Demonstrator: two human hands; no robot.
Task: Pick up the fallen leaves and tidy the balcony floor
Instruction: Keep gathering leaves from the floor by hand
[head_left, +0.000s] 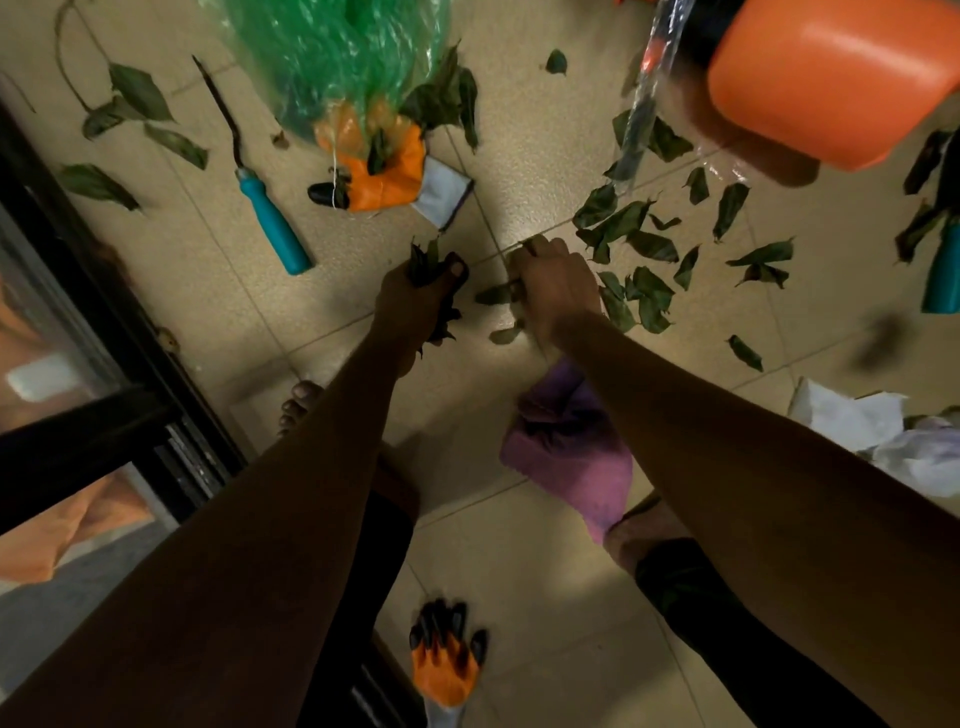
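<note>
My left hand (415, 301) grips a bunch of dark green leaves (426, 257), their tips sticking out above and below the fist. Just to its right, my right hand (556, 286) is down on the tiled floor (519, 171), fingers curled on a leaf (496, 295) at the edge of a scatter. Several loose leaves (649, 244) lie to the right of that hand. More leaves (140, 93) lie at the upper left. A green plastic bag (332, 57) lies at the top with leaves at its mouth.
A teal-handled tool (270, 223) lies left of the hands, an orange glove (384, 171) beside the bag, another glove (447, 660) near my feet. A purple cloth (571, 447), an orange container (831, 83), white paper (857, 421) and a dark door frame (104, 338) surround the spot.
</note>
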